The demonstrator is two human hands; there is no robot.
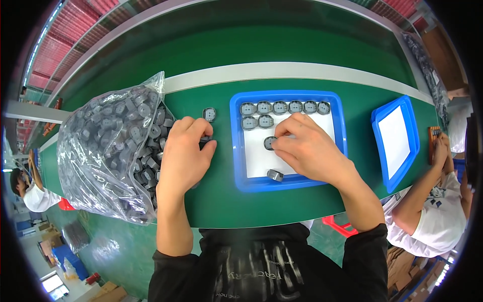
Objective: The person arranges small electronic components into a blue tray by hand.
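My right hand (302,146) is over a blue tray (235,151) with a white lining, its thumb and fingers pinching a small grey plastic part (270,143). Similar grey parts (280,107) stand in a full row along the tray's far side, with two more in a second row. One part (274,175) lies tilted near the tray's front wall. My left hand (187,151), beside the bag's opening, has its fingers curled on another dark grey part (206,140), mostly hidden. Just beyond that hand a single part (209,114) rests on the green table.
A large clear plastic bag (100,166) full of grey parts lies open at the left. Another blue tray (413,136) with a white lining stands at the right. Beyond it, a co-worker's hands (440,146) hold a brown object. A pale rail (302,70) crosses behind the trays.
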